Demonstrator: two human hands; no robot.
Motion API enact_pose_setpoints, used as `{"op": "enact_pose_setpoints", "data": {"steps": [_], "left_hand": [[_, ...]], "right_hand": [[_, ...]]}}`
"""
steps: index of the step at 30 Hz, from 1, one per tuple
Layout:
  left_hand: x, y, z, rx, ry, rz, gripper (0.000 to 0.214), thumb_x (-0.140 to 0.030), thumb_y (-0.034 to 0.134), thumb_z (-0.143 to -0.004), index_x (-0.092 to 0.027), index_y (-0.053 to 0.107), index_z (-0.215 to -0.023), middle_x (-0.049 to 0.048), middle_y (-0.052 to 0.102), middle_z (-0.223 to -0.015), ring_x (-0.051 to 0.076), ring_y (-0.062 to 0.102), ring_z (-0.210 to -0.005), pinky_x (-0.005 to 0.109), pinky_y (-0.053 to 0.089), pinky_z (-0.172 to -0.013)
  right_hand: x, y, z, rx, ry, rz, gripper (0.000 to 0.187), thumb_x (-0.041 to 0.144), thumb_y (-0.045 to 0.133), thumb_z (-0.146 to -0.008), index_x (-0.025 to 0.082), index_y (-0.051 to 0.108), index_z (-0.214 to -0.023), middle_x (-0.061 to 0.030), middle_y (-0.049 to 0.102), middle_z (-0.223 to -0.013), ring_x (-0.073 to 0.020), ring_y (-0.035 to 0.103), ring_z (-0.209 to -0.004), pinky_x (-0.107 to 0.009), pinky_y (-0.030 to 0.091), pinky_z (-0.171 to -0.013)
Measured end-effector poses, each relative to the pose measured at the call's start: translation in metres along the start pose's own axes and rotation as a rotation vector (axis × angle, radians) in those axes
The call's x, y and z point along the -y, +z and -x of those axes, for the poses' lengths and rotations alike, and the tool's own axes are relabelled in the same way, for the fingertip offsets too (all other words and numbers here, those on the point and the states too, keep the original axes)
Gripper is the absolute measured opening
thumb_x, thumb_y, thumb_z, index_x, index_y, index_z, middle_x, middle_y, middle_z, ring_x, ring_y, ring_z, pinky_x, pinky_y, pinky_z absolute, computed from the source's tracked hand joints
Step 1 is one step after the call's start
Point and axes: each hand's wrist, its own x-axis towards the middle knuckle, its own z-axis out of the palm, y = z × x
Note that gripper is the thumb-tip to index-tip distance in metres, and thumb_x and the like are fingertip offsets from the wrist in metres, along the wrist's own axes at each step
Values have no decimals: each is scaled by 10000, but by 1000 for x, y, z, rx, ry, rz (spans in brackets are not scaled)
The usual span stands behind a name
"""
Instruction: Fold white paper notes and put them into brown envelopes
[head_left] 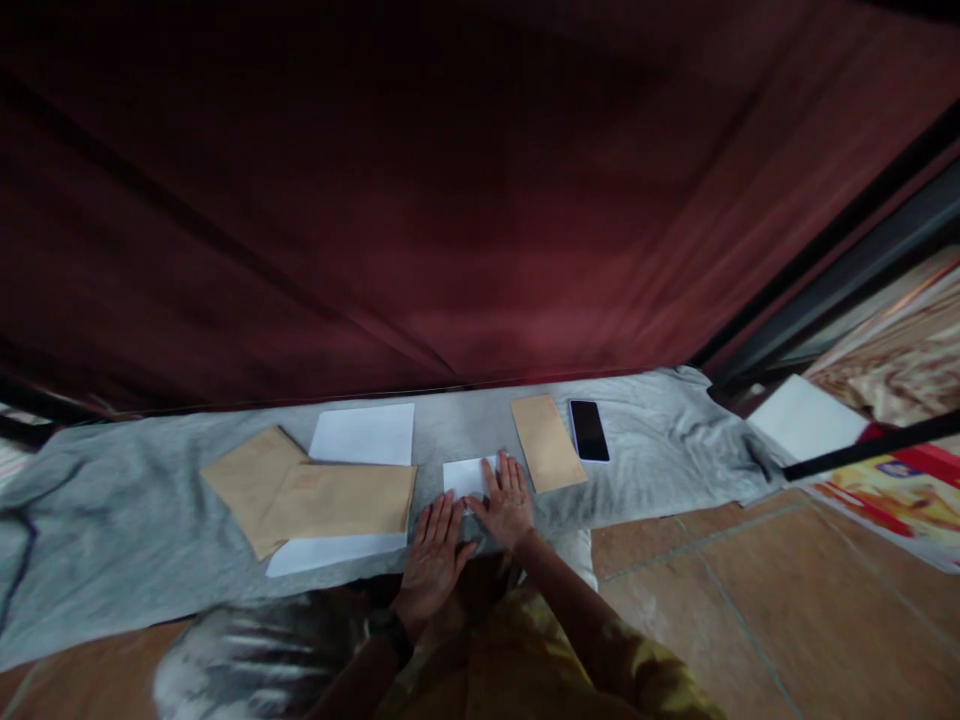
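Observation:
A small white sheet of paper point(461, 476), perhaps folded, lies flat on the grey cloth point(457, 425) in front of me. My right hand point(510, 505) rests on its right part with the fingers stretched out. Palm down, my left hand point(435, 555) lies at the paper's lower left corner, fingers extended and thumb apart. Both hands hide the paper's lower edge. A brown envelope point(549, 443) lies just right of my right hand. To the left, more brown envelopes point(341, 497) overlap on white sheets point(362, 433).
A phone point(590, 431) with a dark screen lies right of the single envelope. Dark red fabric point(465, 230) hangs behind the cloth-covered surface. At far right are a dark metal frame point(832, 275) and a printed box point(900, 495). Tiled floor point(697, 590) shows below.

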Motion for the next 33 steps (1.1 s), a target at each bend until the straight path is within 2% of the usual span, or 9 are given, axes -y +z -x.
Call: {"op": "enact_pose_setpoints", "data": {"steps": [6,11,18,21,25,27,30,33], "left_hand": [[3,4,10,-38,4,-23,718,-515,404,-984,-91,302,-1554,188,425,-1560,293,365,-1472,489,364,-1178],[3,2,20,-37,-1,-44,750,-542,433,-970,-57,333,-1533,222,423,-1550,313,376,-1463,488,389,-1163],[-11,-4,18,96,-80,-54,761,-469,515,-930,-7,350,-1512,268,373,-1563,370,348,-1467,538,358,-1171],[-21,-6,15,157,-133,-73,802,-426,551,-903,18,305,-1524,302,305,-1579,399,285,-1486,587,303,-1187],[-28,-7,14,215,-164,-102,816,-343,575,-883,-4,249,-1550,289,212,-1612,386,178,-1517,603,234,-1210],[-29,-6,14,241,-160,-117,814,-309,594,-870,14,264,-1540,289,200,-1614,375,148,-1524,572,217,-1226],[-29,-4,13,281,-162,-133,766,-296,581,-879,39,314,-1514,300,235,-1600,377,160,-1521,569,197,-1233],[-28,-3,11,310,-151,-118,716,-321,540,-911,29,344,-1505,297,270,-1591,383,191,-1513,604,195,-1224]], "right_hand": [[-1,2,1,-26,-13,10,751,584,566,-931,184,384,-1541,-195,283,-1629,-354,314,-1472,-518,265,-1168],[-1,0,1,-47,-13,-2,663,536,523,-967,202,409,-1528,-182,315,-1618,-342,336,-1462,-519,273,-1162],[-1,0,3,-81,-47,13,644,519,515,-977,172,428,-1512,-201,327,-1607,-347,336,-1454,-517,293,-1146],[-3,-1,3,-91,-67,24,625,496,507,-986,165,428,-1510,-206,340,-1599,-349,338,-1451,-522,301,-1136],[1,-5,1,-54,-78,4,560,416,466,-1012,120,451,-1488,-212,380,-1576,-355,345,-1448,-549,281,-1144],[9,-8,0,4,-149,-46,507,350,403,-1036,114,459,-1481,-179,415,-1565,-309,357,-1450,-519,278,-1166],[24,-10,1,138,-374,-147,458,303,325,-1061,146,493,-1458,-105,462,-1549,-221,373,-1449,-433,286,-1193],[34,-10,0,219,-488,-188,436,306,332,-1066,190,516,-1445,-75,465,-1551,-211,372,-1451,-436,272,-1208]]}}
